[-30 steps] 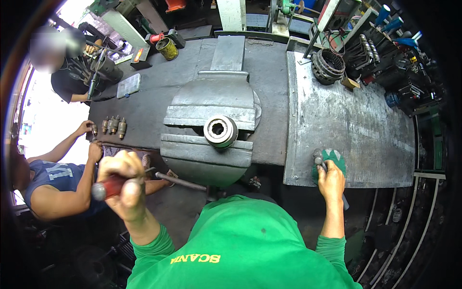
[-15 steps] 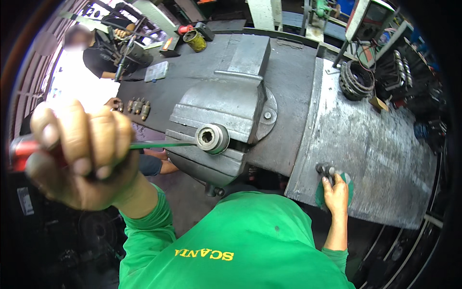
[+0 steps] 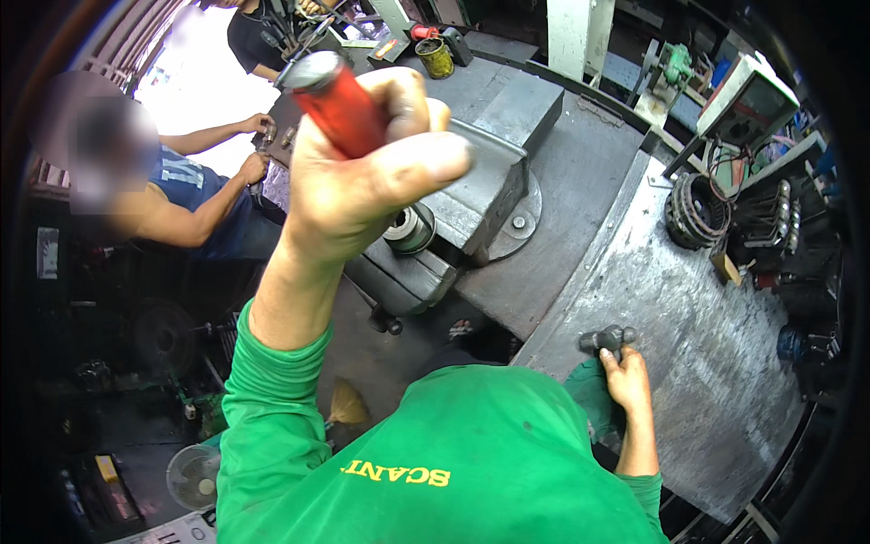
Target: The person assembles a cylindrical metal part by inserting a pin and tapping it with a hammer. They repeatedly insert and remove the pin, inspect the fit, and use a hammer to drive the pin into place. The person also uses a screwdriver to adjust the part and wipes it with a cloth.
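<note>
My left hand [image 3: 349, 172] is raised in front of the vise, fingers wrapped round the red handle of a screwdriver [image 3: 340, 104]; its shaft was visible earlier but is hard to make out now. Below that hand, a round hollow metal part [image 3: 412, 230] sits at the jaws of the big grey vise [image 3: 497, 186], partly covered by my wrist. Off to the right, my right hand [image 3: 627, 381] is closed at a hammer [image 3: 607, 339], whose dark head shows over the metal-topped table. The hammer's handle is hidden. Dark green cloth [image 3: 591, 399] hangs beside that hand.
At left, a co-worker [image 3: 204, 199] handles small metal parts on the bench [image 3: 598, 150]. Another person stands farther back. A yellow can [image 3: 435, 58] stands at the bench's rear. On the metal-topped table [image 3: 707, 344] sits a ringed metal drum [image 3: 696, 210]. A fan [image 3: 193, 476] stands lower left.
My left hand has moved right and up, turning the screwdriver's handle end upward over the vise. The hammer head shows more fully beside my right hand. The view has shifted, bringing the near co-worker into sight.
</note>
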Demonstrator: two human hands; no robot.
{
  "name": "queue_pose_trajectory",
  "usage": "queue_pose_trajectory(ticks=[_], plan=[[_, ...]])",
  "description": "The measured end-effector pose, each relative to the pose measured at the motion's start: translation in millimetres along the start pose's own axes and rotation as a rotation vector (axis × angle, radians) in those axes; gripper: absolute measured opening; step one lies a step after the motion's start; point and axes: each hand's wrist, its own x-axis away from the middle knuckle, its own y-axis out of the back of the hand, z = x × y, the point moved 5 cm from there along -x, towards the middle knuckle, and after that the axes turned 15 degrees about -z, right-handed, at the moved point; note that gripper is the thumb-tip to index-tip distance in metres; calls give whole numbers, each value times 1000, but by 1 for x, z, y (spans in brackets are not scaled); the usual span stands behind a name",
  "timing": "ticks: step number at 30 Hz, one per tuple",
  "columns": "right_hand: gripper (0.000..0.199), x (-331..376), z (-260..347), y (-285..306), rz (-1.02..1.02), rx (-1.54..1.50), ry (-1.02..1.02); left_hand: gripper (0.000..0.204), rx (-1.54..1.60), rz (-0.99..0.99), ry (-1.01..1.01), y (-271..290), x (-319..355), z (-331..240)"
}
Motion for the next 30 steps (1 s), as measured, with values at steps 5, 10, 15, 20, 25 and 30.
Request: queue_pose_trajectory(ticks=[5, 10, 15, 20, 25, 30], plan=[[41, -1, 42, 24, -54, -116, 71, 30, -123, 81, 52, -8, 1, 2], [38, -1, 108, 100, -167, -314, 250, 46, -103, 224, 191, -15, -3, 7], [39, 37, 212, 227, -396, -515, 628, 38, -131, 177, 63, -8, 3, 2], [62, 86, 373, 280, -455, -378, 823, 40, -175, 101, -122, -11, 7, -3], [61, 92, 422, 249, -586, -195, 868, 38, -207, 120, -112, -9, 6, 5], [58, 89, 419, 269, -578, -23, 826, 35, -129, 97, -96, -1, 3, 9]])
